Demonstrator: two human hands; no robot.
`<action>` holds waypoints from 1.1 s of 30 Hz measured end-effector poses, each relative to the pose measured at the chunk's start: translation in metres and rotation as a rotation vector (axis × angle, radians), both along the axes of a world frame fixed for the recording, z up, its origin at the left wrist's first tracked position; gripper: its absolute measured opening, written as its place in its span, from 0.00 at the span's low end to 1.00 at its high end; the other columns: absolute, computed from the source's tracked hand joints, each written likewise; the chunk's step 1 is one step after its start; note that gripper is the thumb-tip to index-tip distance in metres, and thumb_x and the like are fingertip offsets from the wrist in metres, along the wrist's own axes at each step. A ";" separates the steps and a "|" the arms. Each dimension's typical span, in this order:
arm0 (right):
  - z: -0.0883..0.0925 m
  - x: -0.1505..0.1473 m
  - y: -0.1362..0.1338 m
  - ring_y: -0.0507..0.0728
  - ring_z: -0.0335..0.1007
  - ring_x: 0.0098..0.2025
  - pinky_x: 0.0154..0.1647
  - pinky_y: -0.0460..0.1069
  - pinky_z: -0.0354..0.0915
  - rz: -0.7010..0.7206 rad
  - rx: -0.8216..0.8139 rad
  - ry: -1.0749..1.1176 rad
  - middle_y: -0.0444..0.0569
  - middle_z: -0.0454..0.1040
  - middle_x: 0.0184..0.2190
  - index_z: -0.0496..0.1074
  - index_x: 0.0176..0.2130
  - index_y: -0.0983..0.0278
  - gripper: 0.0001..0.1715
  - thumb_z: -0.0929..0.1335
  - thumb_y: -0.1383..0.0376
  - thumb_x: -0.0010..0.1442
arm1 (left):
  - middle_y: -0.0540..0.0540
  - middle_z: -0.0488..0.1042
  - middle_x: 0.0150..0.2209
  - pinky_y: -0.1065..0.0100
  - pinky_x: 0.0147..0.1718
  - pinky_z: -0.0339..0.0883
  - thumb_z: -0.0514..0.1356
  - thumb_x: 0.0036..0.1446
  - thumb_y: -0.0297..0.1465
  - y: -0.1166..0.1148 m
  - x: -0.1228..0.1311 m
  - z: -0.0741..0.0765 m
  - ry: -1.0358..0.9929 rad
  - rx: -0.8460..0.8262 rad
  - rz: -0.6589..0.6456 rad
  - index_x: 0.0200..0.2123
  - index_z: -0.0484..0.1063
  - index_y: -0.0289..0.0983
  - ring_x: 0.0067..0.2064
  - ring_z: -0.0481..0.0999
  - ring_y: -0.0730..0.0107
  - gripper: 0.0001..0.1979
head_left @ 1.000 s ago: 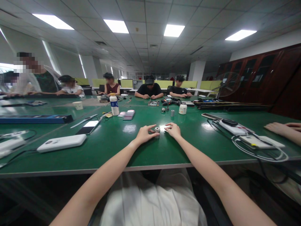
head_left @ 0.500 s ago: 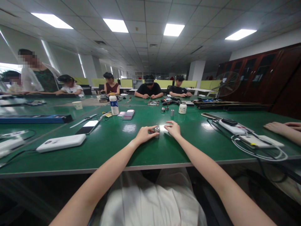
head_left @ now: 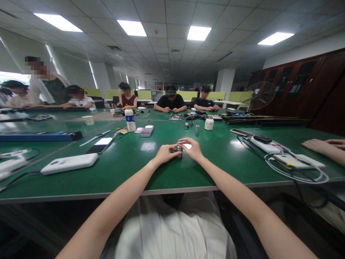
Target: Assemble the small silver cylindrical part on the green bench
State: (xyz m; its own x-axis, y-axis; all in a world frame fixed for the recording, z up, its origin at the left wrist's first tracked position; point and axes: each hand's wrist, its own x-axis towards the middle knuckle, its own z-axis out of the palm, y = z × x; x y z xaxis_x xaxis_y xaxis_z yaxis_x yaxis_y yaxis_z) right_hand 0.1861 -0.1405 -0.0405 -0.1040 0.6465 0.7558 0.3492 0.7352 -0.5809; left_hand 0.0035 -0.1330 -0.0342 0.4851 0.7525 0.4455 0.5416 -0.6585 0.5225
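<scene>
A small silver metal cylinder stands upright on the green table in front of me. My left hand grips it from the left, with thumb and fingers closed around its side. From the right, my right hand reaches over, its thumb and fingertips bent together at the cylinder's top. The fingertips partly cover the top, so any small piece between them is hidden. Farther back stand another grey metal cylinder and some dark metal parts.
A blue-and-white bottle and a white jar stand farther back. At left lie a white power bank and a phone. Devices with looped cables lie at right, near another person's hand. Several people sit across the table.
My right hand has moved left, from beside the cylinder onto its top, and its fingers have closed together. My left hand keeps its hold. At far left, the standing person has shifted slightly right.
</scene>
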 end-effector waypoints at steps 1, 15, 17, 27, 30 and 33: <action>0.000 0.000 0.000 0.57 0.79 0.41 0.51 0.55 0.69 0.000 0.004 -0.003 0.47 0.80 0.38 0.75 0.40 0.60 0.09 0.71 0.65 0.56 | 0.50 0.82 0.33 0.69 0.40 0.68 0.62 0.53 0.46 0.000 0.000 0.000 0.000 -0.002 0.000 0.54 0.74 0.42 0.36 0.80 0.62 0.26; -0.002 0.001 0.002 0.57 0.78 0.44 0.53 0.56 0.69 0.109 -0.074 -0.021 0.48 0.80 0.41 0.76 0.43 0.59 0.12 0.68 0.64 0.58 | 0.46 0.82 0.37 0.66 0.41 0.69 0.60 0.54 0.41 0.004 -0.001 0.000 -0.011 -0.074 -0.051 0.52 0.75 0.37 0.38 0.79 0.61 0.24; -0.001 0.001 0.000 0.57 0.78 0.44 0.52 0.56 0.69 0.119 -0.093 -0.011 0.48 0.80 0.41 0.76 0.43 0.59 0.12 0.68 0.64 0.58 | 0.46 0.82 0.38 0.66 0.41 0.69 0.60 0.54 0.40 0.006 0.000 -0.001 -0.013 -0.090 -0.059 0.52 0.74 0.36 0.39 0.78 0.61 0.24; -0.003 0.013 0.019 0.55 0.78 0.35 0.41 0.50 0.70 -0.074 -0.176 0.274 0.45 0.80 0.28 0.73 0.46 0.64 0.25 0.57 0.69 0.53 | 0.45 0.79 0.44 0.62 0.48 0.67 0.62 0.52 0.38 0.001 0.001 0.000 -0.066 -0.103 -0.059 0.54 0.72 0.41 0.46 0.76 0.60 0.25; -0.008 0.020 0.027 0.54 0.72 0.24 0.31 0.47 0.67 -0.133 -0.201 0.293 0.41 0.73 0.17 0.74 0.44 0.66 0.25 0.57 0.68 0.51 | 0.45 0.78 0.48 0.58 0.52 0.64 0.64 0.51 0.39 -0.002 0.000 0.001 -0.098 -0.086 -0.043 0.54 0.73 0.43 0.52 0.72 0.56 0.25; -0.011 0.022 0.030 0.52 0.64 0.18 0.23 0.45 0.61 -0.154 -0.220 0.294 0.38 0.66 0.13 0.75 0.39 0.66 0.24 0.57 0.68 0.49 | 0.46 0.77 0.51 0.58 0.54 0.63 0.64 0.52 0.38 -0.001 0.001 0.002 -0.136 -0.094 -0.047 0.51 0.75 0.44 0.54 0.71 0.55 0.22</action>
State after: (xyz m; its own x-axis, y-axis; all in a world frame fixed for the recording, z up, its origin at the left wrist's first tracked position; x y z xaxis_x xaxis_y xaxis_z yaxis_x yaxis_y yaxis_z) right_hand 0.2085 -0.1103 -0.0514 0.2073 0.7872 0.5808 0.2413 0.5342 -0.8102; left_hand 0.0047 -0.1341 -0.0319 0.4608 0.7719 0.4380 0.4312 -0.6261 0.6497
